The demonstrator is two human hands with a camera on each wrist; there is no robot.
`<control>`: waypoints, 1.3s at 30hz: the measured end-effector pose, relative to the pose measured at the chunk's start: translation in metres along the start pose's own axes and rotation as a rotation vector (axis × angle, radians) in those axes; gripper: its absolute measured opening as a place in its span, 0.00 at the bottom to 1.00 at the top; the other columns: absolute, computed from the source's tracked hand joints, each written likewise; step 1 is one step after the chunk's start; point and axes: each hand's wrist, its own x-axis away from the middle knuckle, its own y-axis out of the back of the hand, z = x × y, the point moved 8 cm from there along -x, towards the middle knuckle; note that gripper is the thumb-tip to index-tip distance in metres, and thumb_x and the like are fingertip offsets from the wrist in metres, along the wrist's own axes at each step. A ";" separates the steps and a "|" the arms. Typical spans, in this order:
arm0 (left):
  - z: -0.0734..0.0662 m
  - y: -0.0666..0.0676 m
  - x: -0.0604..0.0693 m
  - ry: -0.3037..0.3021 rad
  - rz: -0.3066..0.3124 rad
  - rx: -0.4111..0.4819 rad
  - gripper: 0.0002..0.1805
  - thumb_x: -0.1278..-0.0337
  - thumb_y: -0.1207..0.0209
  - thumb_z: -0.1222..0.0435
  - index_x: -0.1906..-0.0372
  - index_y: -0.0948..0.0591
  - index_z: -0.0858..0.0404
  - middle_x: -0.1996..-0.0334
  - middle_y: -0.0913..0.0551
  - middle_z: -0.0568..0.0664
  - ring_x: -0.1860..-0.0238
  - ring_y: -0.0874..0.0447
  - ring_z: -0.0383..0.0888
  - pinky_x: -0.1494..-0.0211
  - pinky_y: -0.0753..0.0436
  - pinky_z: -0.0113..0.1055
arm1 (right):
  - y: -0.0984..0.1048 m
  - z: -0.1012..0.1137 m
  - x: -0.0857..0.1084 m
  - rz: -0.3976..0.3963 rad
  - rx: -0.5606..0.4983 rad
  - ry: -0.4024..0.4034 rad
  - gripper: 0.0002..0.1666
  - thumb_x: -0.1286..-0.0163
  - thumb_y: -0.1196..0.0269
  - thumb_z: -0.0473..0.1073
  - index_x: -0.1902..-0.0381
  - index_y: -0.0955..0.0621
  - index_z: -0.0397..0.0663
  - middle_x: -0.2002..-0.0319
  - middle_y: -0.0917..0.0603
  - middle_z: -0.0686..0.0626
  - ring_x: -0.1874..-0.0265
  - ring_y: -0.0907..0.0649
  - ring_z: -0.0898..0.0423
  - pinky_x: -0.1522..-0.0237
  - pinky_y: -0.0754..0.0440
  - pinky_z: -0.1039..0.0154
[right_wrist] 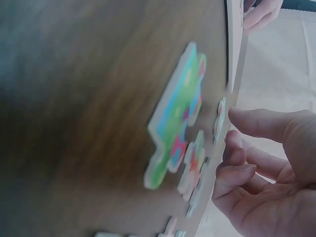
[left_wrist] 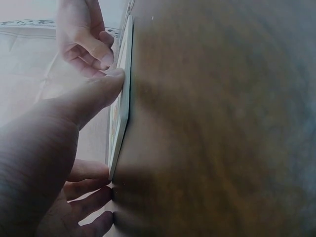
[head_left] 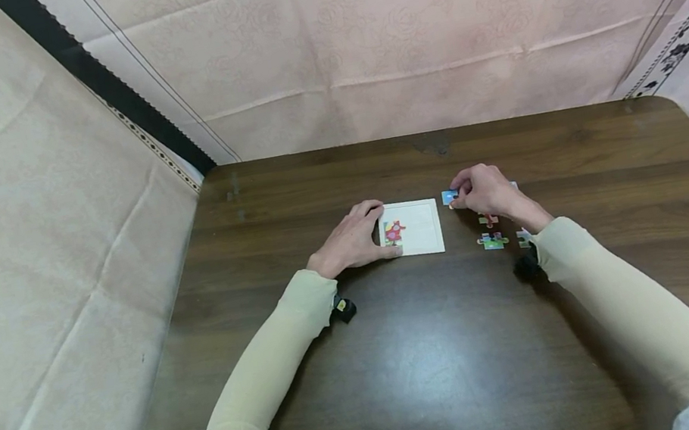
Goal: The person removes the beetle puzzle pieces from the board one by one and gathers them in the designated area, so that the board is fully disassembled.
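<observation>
A white framed puzzle board (head_left: 419, 227) lies flat on the table with a red-figured piece (head_left: 394, 231) at its left inside. My left hand (head_left: 352, 239) grips the board's left side, thumb on the near edge (left_wrist: 121, 98) and fingers at the far side. To the right of the board, my right hand (head_left: 485, 188) pinches a blue jigsaw piece (head_left: 448, 197) between thumb and fingers, low over the table. In the right wrist view this piece (right_wrist: 219, 120) shows just beyond the thumb, its far part partly hidden.
More jigsaw pieces lie under and near the right wrist: a green-and-blue one (head_left: 493, 242), a reddish one (head_left: 488, 219) and one partly covered by the sleeve (head_left: 524, 239). The wooden table (head_left: 411, 357) meets hanging pale cloth (head_left: 395, 29) at the back.
</observation>
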 end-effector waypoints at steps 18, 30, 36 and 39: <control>0.004 -0.003 -0.003 -0.012 0.003 -0.003 0.47 0.28 0.33 0.43 0.15 0.34 0.62 0.16 0.35 0.52 0.17 0.35 0.51 0.14 0.31 0.48 | -0.030 0.045 -0.001 0.023 0.068 0.094 0.18 0.24 0.31 0.37 0.41 0.13 0.33 0.55 0.12 0.37 0.61 0.20 0.47 0.56 0.23 0.57; 0.001 -0.001 -0.002 -0.012 -0.006 -0.015 0.47 0.28 0.31 0.44 0.15 0.34 0.62 0.16 0.35 0.52 0.17 0.35 0.52 0.15 0.30 0.50 | -0.056 0.076 -0.004 0.080 0.106 0.202 0.16 0.28 0.27 0.37 0.46 0.11 0.33 0.58 0.07 0.39 0.63 0.14 0.51 0.57 0.18 0.59; -0.001 0.000 -0.002 -0.031 -0.020 -0.026 0.46 0.27 0.31 0.44 0.16 0.33 0.63 0.17 0.34 0.53 0.17 0.34 0.53 0.15 0.30 0.50 | -0.066 0.079 -0.009 0.110 0.126 0.180 0.16 0.26 0.29 0.37 0.45 0.12 0.34 0.55 0.07 0.39 0.59 0.12 0.49 0.52 0.15 0.54; -0.001 0.000 -0.002 -0.040 -0.023 -0.027 0.45 0.27 0.32 0.45 0.17 0.32 0.63 0.18 0.33 0.54 0.17 0.34 0.53 0.15 0.30 0.50 | -0.070 0.079 -0.009 0.131 0.129 0.164 0.16 0.25 0.29 0.38 0.44 0.12 0.35 0.54 0.07 0.38 0.57 0.12 0.47 0.51 0.14 0.52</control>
